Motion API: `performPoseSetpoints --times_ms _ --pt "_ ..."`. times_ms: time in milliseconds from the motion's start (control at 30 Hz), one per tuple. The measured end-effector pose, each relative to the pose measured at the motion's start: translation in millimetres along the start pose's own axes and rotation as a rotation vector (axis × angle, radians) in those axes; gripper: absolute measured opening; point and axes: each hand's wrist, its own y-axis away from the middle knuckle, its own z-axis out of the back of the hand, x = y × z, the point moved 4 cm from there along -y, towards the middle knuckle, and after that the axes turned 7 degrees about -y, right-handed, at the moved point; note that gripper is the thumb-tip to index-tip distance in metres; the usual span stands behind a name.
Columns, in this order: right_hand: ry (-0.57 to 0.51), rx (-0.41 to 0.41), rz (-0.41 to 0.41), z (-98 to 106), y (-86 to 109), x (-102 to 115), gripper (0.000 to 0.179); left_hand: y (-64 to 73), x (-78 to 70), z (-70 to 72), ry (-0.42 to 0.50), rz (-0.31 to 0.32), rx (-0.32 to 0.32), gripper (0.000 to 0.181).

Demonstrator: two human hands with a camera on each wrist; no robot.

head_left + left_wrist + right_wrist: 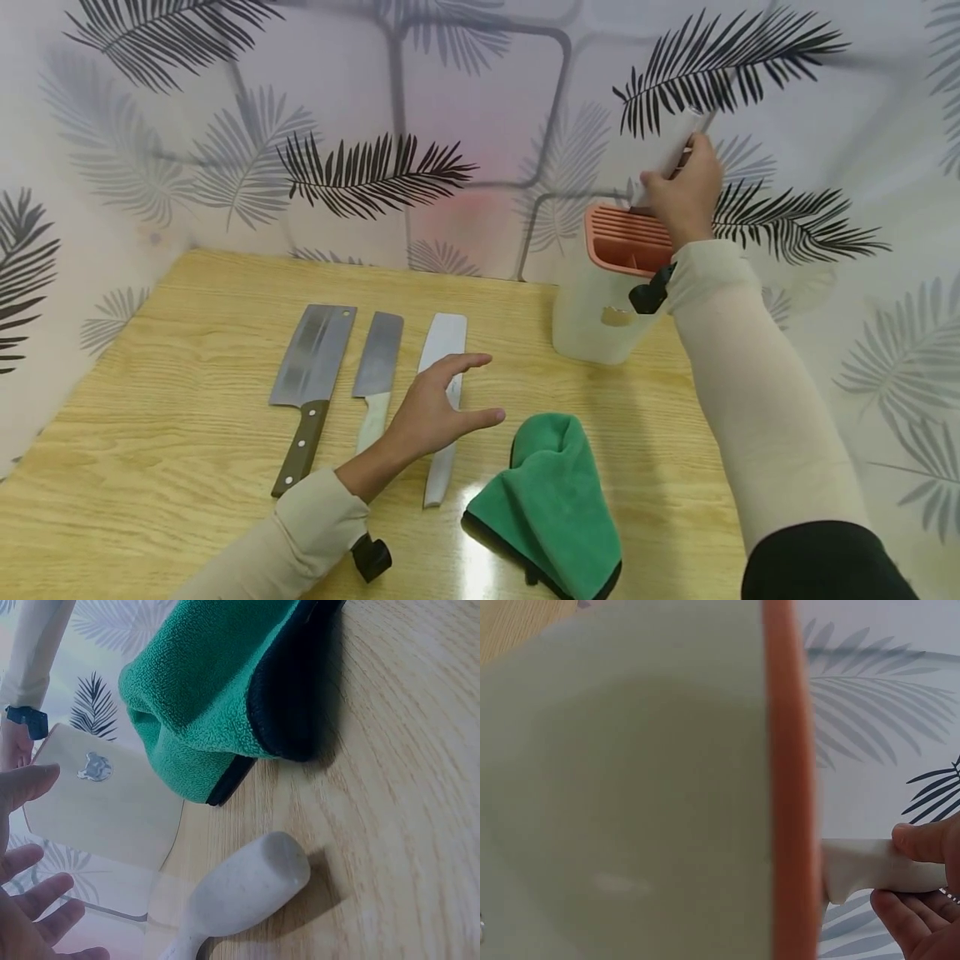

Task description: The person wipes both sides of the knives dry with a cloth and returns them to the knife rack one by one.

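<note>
My right hand (686,183) grips the pale handle (862,864) of a knife between thumb and fingers. The handle stands tilted at the top of a cream knife block (596,321) with an orange slotted top (628,252); its blade is hidden behind the rim in the right wrist view. Lower down, my left hand (435,412) holds nothing, thumb and fingers spread apart, and overlaps a silver knife (446,333) in the head view. That knife's rounded handle (251,885) shows below the hand's side in the left wrist view.
Left of the silver knife lie a pale-handled knife (378,358) and a brown-handled cleaver (315,358), blades pointing away. A crumpled green cloth (555,483) with dark edging rests on the wooden table (187,350) nearer me. A leaf-patterned wall (480,108) rises behind the block.
</note>
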Motion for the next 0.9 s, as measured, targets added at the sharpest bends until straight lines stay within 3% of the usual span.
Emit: performPoseSetpoints --times_ms 300,733,900 --pt "0.033 -0.005 -0.01 2 3.1 -11 0.055 0.4 -0.6 -2.3 0.004 0.007 0.011 0.07" --pt "-0.035 0.024 -0.066 9 9.8 -21 0.057 6.0 0.6 -8.7 0.042 0.033 0.012 0.067" --pt "-0.064 0.002 -0.069 16 7.7 -19 0.056 3.2 -2.0 -6.1 0.035 -0.009 -0.01 0.066"
